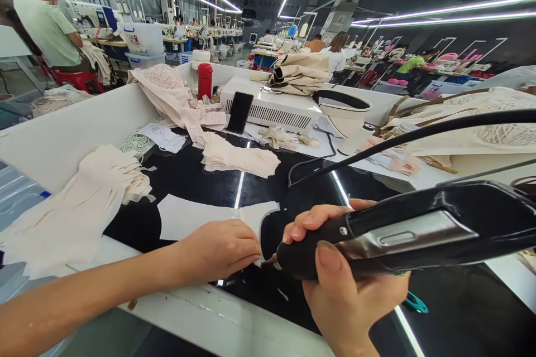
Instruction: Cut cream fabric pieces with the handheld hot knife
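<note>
My right hand [347, 284] is wrapped round the black handle of a corded hand tool [419, 231], whose tip meets a pale fabric piece [201, 220] lying flat on the glossy black worktop [268, 178]. My left hand [221, 248] rests on the near edge of that fabric, fingers together and pressing it down right beside the tool's tip. The tool's black cord [402, 139] arcs away to the right.
A heap of cream fabric pieces [79, 206] lies at the left, another stack [238, 159] sits behind. A white machine box [272, 106], a phone [240, 112], a red flask [205, 80] and a white bowl [341, 111] stand at the back. Other people sit at sewing stations beyond.
</note>
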Demonstrator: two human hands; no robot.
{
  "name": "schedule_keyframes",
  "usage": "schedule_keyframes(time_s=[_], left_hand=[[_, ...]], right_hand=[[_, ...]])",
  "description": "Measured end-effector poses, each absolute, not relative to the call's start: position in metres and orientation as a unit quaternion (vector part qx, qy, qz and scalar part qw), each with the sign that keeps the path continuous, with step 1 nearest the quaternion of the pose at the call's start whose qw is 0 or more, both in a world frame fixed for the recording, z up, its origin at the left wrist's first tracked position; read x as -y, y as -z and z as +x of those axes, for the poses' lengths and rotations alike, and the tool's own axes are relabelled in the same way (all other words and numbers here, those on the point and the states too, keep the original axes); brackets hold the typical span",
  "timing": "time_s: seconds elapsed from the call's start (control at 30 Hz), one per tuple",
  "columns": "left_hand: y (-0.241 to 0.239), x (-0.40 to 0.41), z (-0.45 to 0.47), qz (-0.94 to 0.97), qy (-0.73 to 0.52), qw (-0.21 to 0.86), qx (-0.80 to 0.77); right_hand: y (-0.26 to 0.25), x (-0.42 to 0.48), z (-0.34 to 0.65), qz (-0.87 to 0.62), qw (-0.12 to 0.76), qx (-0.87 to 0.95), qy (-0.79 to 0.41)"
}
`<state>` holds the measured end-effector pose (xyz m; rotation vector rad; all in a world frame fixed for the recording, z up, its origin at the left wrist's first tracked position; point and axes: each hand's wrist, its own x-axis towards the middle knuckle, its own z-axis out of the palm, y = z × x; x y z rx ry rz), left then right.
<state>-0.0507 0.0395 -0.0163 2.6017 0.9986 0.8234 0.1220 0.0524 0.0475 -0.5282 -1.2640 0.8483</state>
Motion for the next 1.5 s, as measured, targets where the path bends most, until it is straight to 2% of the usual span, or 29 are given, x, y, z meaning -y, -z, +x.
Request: schedule_keyframes(time_s=[0.17, 0.37, 0.87, 1.5], left_hand=[[0.014, -0.043, -0.046, 0.896, -0.235, 0.065, -0.371], [0.014, -0.047, -0.044, 0.900, -0.274, 0.008, -0.338], [0.017, -0.048, -0.063, 0.931, -0.254, 0.071, -0.250], [0.016, -0.048, -0.065, 0.944, -0.246, 0.008, -0.218]], right_hand=[[-0.046, -0.052, 0.122, -0.224, 0.698, 0.561, -0.386], [-0.045, -0.051, 0.121, -0.213, 0.705, 0.553, -0.388], [-0.046, -0.051, 0.122, -0.206, 0.706, 0.545, -0.402], [-0.046, -0.051, 0.124, -0.213, 0.700, 0.551, -0.402]])
